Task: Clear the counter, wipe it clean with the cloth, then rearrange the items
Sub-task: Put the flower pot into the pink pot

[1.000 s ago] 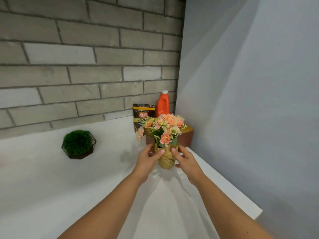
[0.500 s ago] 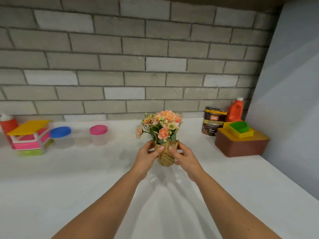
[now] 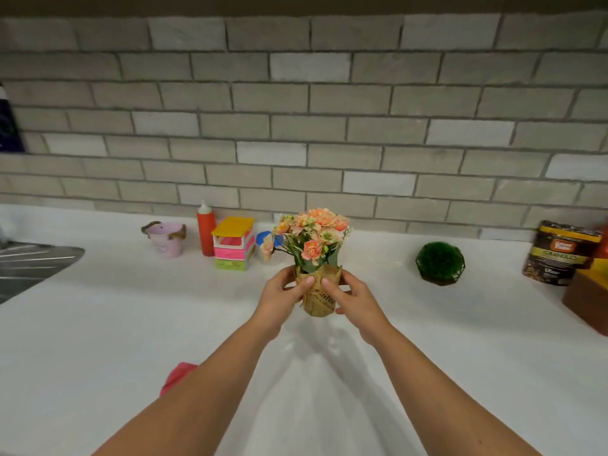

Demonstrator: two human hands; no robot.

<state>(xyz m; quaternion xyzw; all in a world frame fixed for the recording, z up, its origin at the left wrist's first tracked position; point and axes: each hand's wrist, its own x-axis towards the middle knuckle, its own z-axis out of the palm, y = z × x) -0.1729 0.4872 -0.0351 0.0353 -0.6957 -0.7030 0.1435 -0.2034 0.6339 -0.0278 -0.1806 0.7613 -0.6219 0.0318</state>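
A flower pot [image 3: 318,296] wrapped in tan paper, with peach and orange blooms, is held above the white counter [image 3: 98,324] in the middle of the view. My left hand [image 3: 281,296] grips its left side and my right hand [image 3: 357,302] grips its right side, thumbs across the front. A pink cloth [image 3: 177,376] lies on the counter, partly hidden under my left forearm.
Along the brick wall stand a pink bucket [image 3: 166,240], a red squeeze bottle [image 3: 205,230], a stack of coloured boxes [image 3: 233,245] and a blue-lidded tub [image 3: 263,240]. To the right are a green moss ball [image 3: 440,263], a granules bag [image 3: 559,253] and a brown box [image 3: 589,301]. A sink [image 3: 29,264] is left.
I have carried the flower pot from the right corner leftward along the counter, both hands still holding it. The view swung left, bringing the sink, bucket and cloth into sight.
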